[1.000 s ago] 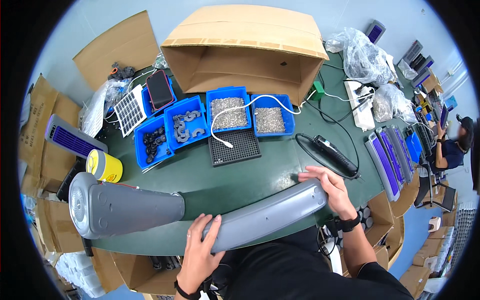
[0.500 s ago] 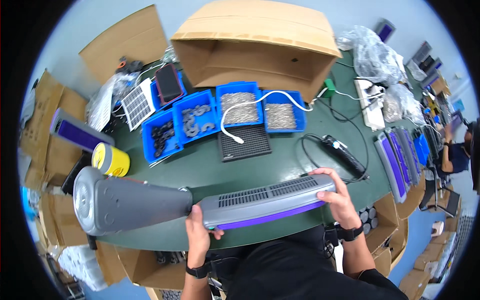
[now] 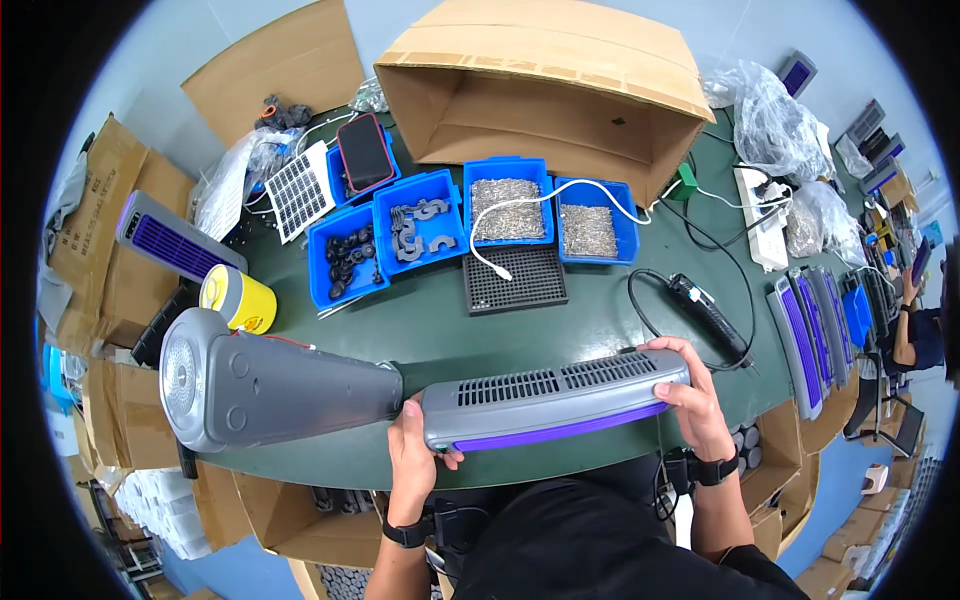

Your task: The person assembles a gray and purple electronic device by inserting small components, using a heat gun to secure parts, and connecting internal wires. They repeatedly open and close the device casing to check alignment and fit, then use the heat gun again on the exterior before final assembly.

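Grey slatted housing point(image 3: 560, 402) partly hides the left hand point(image 3: 411, 455).

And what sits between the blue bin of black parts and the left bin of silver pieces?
A blue bin of grey curved pieces, seen in the head view.

I've got an open lane across the bench point(image 3: 450, 342) between the black grid tray point(image 3: 516, 283) and the grey-purple casing point(image 3: 560, 407); the grey housing point(image 3: 295, 395) blocks left, the corded tool point(image 3: 712, 320) right.
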Tool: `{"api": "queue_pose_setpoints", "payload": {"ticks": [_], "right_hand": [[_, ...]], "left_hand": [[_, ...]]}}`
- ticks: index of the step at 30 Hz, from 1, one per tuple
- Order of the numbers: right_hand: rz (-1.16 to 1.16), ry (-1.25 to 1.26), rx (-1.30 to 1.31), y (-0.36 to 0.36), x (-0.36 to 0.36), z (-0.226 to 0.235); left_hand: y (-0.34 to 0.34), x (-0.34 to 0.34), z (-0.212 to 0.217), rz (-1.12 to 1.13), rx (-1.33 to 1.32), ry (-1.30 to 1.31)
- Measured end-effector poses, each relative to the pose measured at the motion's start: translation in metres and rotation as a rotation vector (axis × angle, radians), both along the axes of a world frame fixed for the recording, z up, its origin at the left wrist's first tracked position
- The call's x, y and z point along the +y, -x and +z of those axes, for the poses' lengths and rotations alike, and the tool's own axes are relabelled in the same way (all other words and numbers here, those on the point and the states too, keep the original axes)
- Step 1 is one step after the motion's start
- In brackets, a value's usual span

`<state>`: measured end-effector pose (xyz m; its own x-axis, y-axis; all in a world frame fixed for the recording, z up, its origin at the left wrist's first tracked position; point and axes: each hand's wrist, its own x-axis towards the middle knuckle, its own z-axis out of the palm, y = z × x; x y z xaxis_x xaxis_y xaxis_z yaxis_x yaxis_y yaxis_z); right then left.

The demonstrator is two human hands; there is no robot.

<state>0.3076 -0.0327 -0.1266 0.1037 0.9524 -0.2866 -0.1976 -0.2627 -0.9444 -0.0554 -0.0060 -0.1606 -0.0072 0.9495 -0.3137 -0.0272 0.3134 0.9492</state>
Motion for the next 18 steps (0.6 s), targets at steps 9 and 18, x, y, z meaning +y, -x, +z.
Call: {"api": "queue_pose_setpoints", "payload": {"ticks": [9, 18], "right_hand": [[0.216, -0.144, -0.236, -0.049, -0.084, 0.102], [-0.626, -0.060, -0.969, -0.155, -0.292, 0.226]], "left_hand": [[0.026, -0.027, -0.024, 0.061, -0.111, 0.328], [-0.124, -0.037, 0.094, -1.092, 0.196, 0.069]]}}
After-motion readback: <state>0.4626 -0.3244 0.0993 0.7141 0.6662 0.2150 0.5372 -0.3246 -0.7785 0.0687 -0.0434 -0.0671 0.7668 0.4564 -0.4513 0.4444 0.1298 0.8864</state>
